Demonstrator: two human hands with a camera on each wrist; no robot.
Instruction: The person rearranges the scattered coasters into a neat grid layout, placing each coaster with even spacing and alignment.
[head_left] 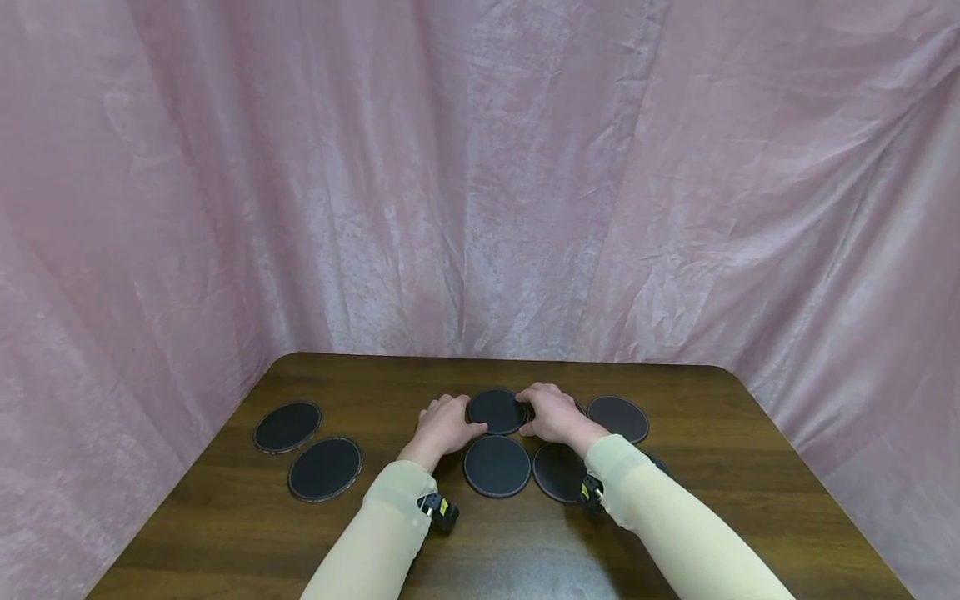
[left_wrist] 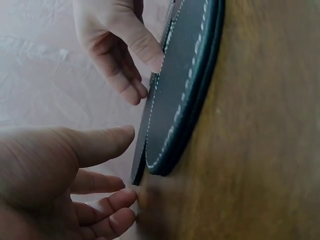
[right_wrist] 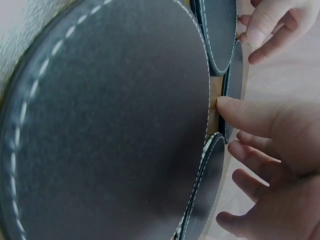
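Observation:
My left hand point(head_left: 444, 429) is at the left edge of a round black coaster point(head_left: 497, 412) with pale edge stitching, near the table's back. On that coaster's right side is my right hand point(head_left: 553, 414), its fingertips right at the rim. In the left wrist view the thumb and fingers of the left hand point(left_wrist: 65, 170) are loosely extended beside the coasters. The right wrist view shows the right hand point(right_wrist: 280, 155) with fingers spread and thumb at a coaster's edge. Just in front lie another coaster point(head_left: 497, 467) and, partly behind the right wrist, a third coaster point(head_left: 557, 473).
Two coasters, a rear one point(head_left: 287, 427) and a front one point(head_left: 326, 469), lie apart on the left. Another coaster point(head_left: 618, 418) lies at right; the right arm partly covers others. Pink curtains point(head_left: 480, 183) hang behind the brown wooden table point(head_left: 247, 533).

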